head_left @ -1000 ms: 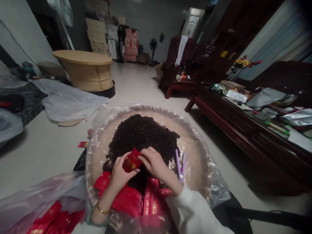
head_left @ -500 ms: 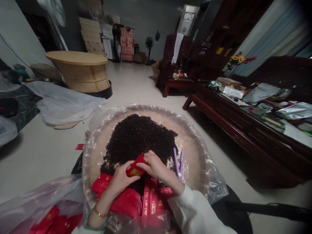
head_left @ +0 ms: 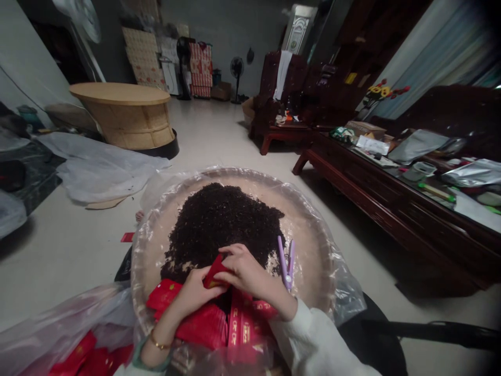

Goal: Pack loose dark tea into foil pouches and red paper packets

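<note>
The small red packet with a gold-coloured marking is tilted above the near edge of a dark, loose, shredded heap. The bare left hand grips its left side; the bare right hand pinches its upper end. Both hands meet at the packet. The fingers cover much of its surface; its opening and contents cannot be made out. The heap lies in a round, beige, shallow tray lined with clear, wrinkled plastic. Flat red packets with gold print overlap below the wrists, partly hidden.
</note>
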Available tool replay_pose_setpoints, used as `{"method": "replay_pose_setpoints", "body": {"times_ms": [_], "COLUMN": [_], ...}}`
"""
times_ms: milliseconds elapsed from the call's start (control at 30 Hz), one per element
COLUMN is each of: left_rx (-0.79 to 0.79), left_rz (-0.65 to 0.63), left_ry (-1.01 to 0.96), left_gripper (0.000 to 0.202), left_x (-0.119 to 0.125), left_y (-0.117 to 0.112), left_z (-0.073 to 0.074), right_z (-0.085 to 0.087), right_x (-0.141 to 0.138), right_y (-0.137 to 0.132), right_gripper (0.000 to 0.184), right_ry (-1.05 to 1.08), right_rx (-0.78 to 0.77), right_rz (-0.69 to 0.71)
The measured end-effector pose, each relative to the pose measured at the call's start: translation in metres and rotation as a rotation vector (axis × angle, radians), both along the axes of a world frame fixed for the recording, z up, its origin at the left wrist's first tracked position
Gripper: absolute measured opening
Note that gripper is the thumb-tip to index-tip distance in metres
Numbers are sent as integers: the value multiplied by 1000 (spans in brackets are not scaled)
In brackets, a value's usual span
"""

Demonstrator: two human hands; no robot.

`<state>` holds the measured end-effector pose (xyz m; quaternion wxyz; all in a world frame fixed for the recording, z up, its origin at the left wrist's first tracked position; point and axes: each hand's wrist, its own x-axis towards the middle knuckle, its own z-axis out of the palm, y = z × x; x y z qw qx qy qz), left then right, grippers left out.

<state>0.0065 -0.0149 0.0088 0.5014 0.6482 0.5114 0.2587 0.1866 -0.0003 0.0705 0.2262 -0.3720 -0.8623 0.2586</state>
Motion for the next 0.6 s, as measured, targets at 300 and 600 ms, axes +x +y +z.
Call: {"method": "replay_pose_setpoints", "body": {"times_ms": [300,600], "left_rx": [-51,-303], "left_rz": [13,16], "left_ry": [-101,-321], "left_gripper": [30,42], "left_x": [0,-3], "left_y": [-1,-4], "left_z": [9,9], "right_z": [12,-12], "right_x": [-10,-29], "right_y": [-1,6], "right_gripper": [50,46], "right_ry": [-122,-221], "right_rx": [107,73], "right_rz": [-338,-273]}}
